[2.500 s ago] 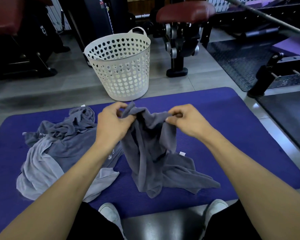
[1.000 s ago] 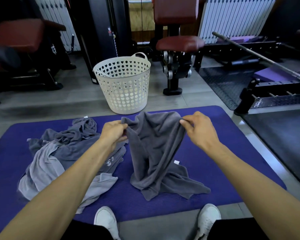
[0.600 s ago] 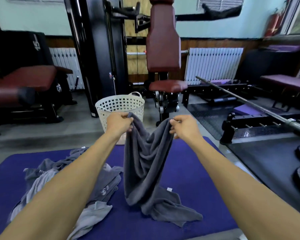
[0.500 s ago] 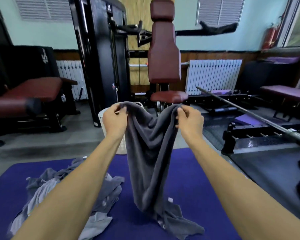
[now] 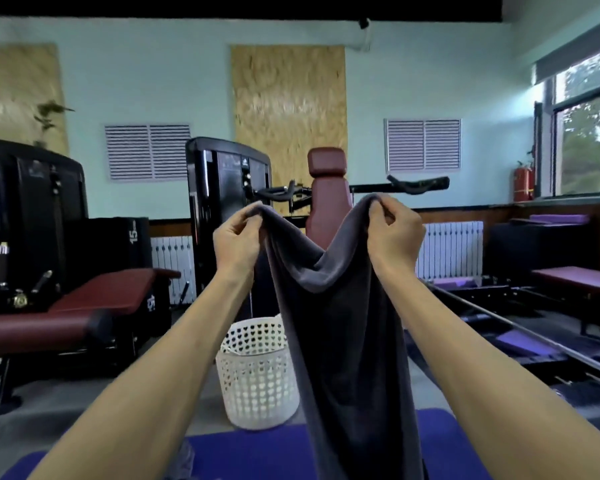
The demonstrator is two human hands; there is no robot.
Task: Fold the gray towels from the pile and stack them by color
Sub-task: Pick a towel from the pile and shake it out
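A dark gray towel (image 5: 347, 348) hangs lengthwise in front of me, held up at chest height by its top edge. My left hand (image 5: 236, 240) pinches the top left corner. My right hand (image 5: 394, 237) pinches the top right corner. The edge sags in a V between the two hands. The towel's lower end drops out of view at the bottom. Only a small scrap of the gray towel pile (image 5: 182, 460) shows at the bottom edge, beside my left forearm.
A white perforated laundry basket (image 5: 257, 372) stands on the floor beyond the purple mat (image 5: 253, 455). Behind it are a black weight machine with a maroon seat (image 5: 328, 195), a maroon bench (image 5: 94, 303) to the left and a barbell (image 5: 520, 334) to the right.
Both hands have lifted the dark gray towel up off the mat and moved slightly apart along its top edge. My view has tilted up, so the pile has dropped nearly out of view.
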